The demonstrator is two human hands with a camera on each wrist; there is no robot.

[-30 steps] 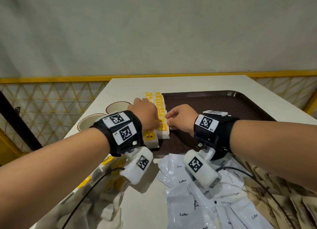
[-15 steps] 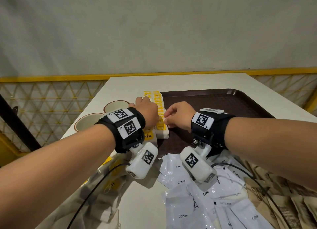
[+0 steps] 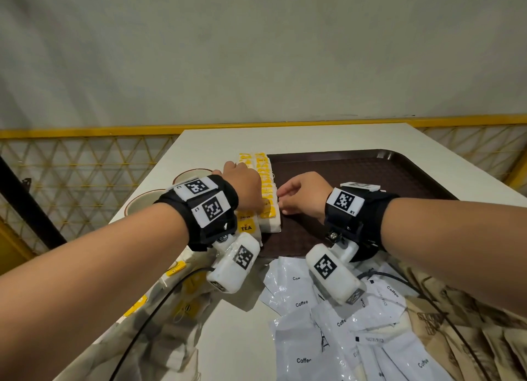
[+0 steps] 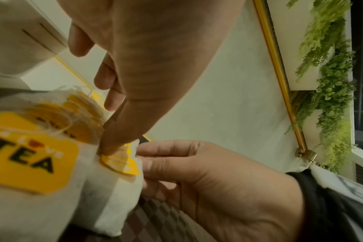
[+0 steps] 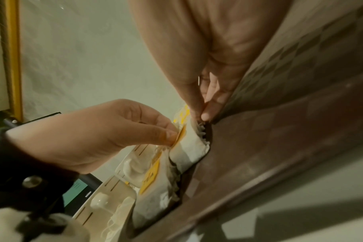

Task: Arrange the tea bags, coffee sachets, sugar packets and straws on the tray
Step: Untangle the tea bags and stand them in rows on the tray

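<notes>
White tea bags with yellow tags lie in overlapping rows along the left edge of the dark brown tray. My left hand is over the near end of the rows; its thumb presses a yellow tag against a tea bag. My right hand is just right of the row on the tray, with curled fingers pinching that tea bag's edge. White coffee sachets and brown sugar packets lie loose in front of the tray. No straws are in view.
Loose tea bags are heaped on the table at the near left. Two cups stand left of the tray. A yellow mesh railing runs behind the table. The tray's middle and right are bare.
</notes>
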